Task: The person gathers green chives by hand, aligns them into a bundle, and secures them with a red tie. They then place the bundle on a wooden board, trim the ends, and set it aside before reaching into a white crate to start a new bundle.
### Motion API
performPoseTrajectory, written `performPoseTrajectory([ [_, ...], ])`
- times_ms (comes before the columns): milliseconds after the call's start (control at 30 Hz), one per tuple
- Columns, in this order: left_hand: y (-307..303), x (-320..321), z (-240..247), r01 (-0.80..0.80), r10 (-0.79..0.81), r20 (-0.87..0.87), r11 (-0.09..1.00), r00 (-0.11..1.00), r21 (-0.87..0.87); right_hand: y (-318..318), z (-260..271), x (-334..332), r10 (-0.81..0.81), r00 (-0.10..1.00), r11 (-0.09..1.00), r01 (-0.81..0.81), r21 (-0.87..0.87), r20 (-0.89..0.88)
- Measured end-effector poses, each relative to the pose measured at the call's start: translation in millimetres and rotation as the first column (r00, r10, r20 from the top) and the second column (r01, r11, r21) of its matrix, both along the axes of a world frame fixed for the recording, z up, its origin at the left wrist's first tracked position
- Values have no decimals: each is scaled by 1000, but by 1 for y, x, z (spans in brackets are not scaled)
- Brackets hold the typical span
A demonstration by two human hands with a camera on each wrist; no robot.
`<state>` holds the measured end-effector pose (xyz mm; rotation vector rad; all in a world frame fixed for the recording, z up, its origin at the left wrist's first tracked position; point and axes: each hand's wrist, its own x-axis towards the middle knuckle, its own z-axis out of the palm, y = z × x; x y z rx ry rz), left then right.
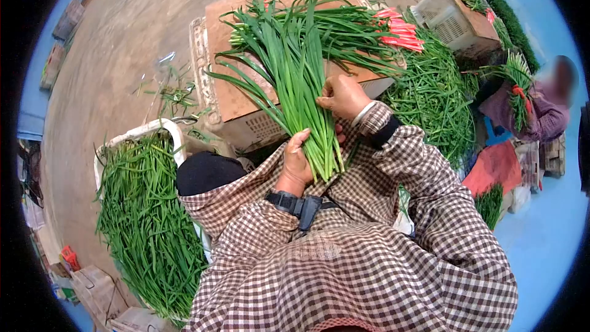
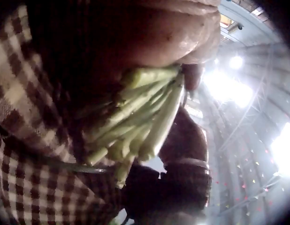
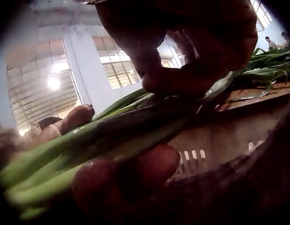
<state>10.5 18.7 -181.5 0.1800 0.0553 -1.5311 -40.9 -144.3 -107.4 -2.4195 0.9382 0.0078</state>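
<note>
A bunch of garlic chives (image 1: 300, 80) slants across my front in the head view, leaf tips over the board and pale stem ends toward my body. My left hand (image 1: 295, 165) grips it near the stems, thumb across the top. Cut stem ends (image 2: 135, 119) fan out below that hand in the left wrist view. My right hand (image 1: 345, 97) is at the bunch's right edge with fingers curled, thumb and forefinger pinching leaves there. In the right wrist view its fingers (image 3: 178, 79) bend down onto the leaves, and left-hand fingertips (image 3: 156, 161) show under the bunch.
A brown board (image 1: 236, 95) on a crate bears more chives. Bundles with red bands (image 1: 402, 32) lie at its right end. Loose chives (image 1: 433, 95) heap beside it, and a full white basket (image 1: 166, 126) stands left. Another person (image 1: 534, 107) works at far right.
</note>
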Motion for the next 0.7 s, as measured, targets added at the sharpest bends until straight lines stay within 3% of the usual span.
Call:
performPoseTrajectory([
  [100,3,1,0,15,-15,-46,1000,999,2,-3,-8,-1,-95,991,987,83,135,88],
  [200,4,1,0,33,-28,-103,998,994,45,-3,-7,-4,-127,987,981,110,161,97],
  [233,4,0,0,46,-37,-140,997,989,61,-1,-3,-5,-55,994,998,57,-10,93],
  [333,3,1,2,44,-35,-159,997,987,59,12,-1,-7,-53,979,984,84,-155,195],
  [433,4,1,-7,7,0,-177,999,984,38,15,7,-5,-49,995,990,60,-125,89],
  [533,3,4,-7,-2,0,-167,1000,986,-10,13,7,-5,-28,993,995,39,-92,118],
  [567,3,1,-5,-27,41,-130,994,991,107,14,7,-6,-30,992,995,42,-95,121],
  [700,4,-1,-8,-36,41,-39,991,998,130,18,6,-3,-35,988,993,51,-103,151],
])
